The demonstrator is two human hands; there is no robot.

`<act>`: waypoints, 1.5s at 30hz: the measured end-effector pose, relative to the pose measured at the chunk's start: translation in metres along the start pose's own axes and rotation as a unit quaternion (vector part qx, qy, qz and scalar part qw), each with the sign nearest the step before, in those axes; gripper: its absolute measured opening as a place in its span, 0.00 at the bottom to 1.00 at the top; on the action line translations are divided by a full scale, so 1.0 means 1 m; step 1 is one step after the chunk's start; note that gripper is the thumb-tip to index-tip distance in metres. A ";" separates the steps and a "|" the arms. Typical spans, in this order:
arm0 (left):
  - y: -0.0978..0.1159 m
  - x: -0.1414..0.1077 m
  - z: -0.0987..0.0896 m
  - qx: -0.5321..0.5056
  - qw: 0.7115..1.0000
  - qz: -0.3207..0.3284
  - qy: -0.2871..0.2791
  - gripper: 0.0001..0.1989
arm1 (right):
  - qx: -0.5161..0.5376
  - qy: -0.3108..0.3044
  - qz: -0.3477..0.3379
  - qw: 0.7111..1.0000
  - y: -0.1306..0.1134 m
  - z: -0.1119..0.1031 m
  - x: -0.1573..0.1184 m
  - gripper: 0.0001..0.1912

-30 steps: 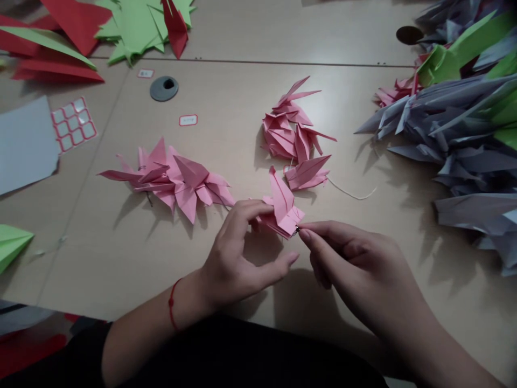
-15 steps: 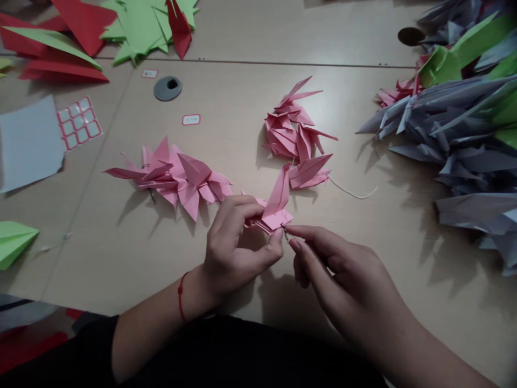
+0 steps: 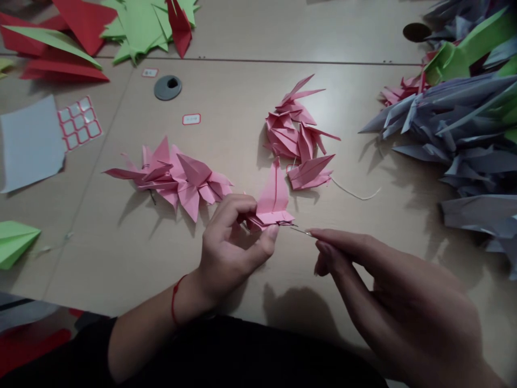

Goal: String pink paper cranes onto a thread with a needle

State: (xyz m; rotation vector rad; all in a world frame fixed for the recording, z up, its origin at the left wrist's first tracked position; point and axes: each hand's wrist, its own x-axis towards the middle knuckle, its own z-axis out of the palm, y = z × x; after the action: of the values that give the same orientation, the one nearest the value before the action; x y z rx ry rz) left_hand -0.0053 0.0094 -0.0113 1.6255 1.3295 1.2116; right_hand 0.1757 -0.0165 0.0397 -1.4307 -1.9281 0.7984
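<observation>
Where the far left comes into view, folded red paper pieces (image 3: 86, 24) lie beside a spread of bright green pointed paper pieces (image 3: 139, 32), with a plain white paper sheet (image 3: 32, 145), a red-bordered white sticker sheet (image 3: 79, 123) and a light green folded paper point (image 3: 18, 242) nearer, all well apart from the hands. Past a round grey desk grommet (image 3: 167, 88), 1 loose-looking clump of pink folded-paper birds (image 3: 189, 178) rests on the pale wood-look table (image 3: 226, 91), its folding apparently done. And straight to the action: the left hand (image 3: 230, 253) has thumb and fingers pinched on 1 pink folded-paper bird (image 3: 274, 199), held low over the table's near middle, broad wing upright. Folding looks complete there too, but the needlework seems part-way: a thin dark strand (image 3: 285, 222) lies along its lower edge, near the thumb. How far through it goes, I can't tell; the fingers hide the rest. Just behind the wing sits clump number 2, curled pink paper birds (image 3: 299, 129), trailing a pale string (image 3: 357, 194). Further right, the right hand (image 3: 420, 302) pinches a thin metal needle (image 3: 301, 231), its tip outside the paper, near the strand. At far right, a heap of grey folded paper (image 3: 456, 118) crowds that side.
</observation>
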 end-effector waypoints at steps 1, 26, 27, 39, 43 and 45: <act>0.000 0.000 0.000 -0.001 1.000 0.001 0.001 0.07 | -0.009 0.005 -0.007 1.000 -0.001 0.001 0.000 0.11; 0.004 -0.002 -0.001 -0.018 1.000 0.003 0.004 0.07 | -0.157 0.086 -0.201 0.963 0.014 0.029 -0.012 0.34; 0.003 -0.002 -0.001 -0.022 1.000 0.001 0.005 0.07 | -0.160 0.087 -0.205 0.962 0.015 0.029 -0.012 0.33; 0.006 -0.001 0.002 -0.094 0.994 -0.043 0.017 0.07 | -0.135 0.113 -0.209 0.962 0.012 0.035 -0.010 0.19; 0.008 -0.001 0.002 -0.114 0.991 -0.074 0.017 0.07 | -0.158 0.130 -0.165 0.965 0.004 0.030 -0.009 0.22; 0.007 -0.001 0.003 -0.122 0.989 -0.085 0.016 0.07 | -0.160 0.126 -0.154 0.967 0.001 0.029 -0.009 0.23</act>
State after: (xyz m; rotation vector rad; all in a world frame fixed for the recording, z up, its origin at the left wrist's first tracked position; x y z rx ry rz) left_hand -0.0005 0.0069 -0.0054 1.3001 1.2565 1.2470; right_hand 0.1562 -0.0278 0.0190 -1.2868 -2.0686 0.1566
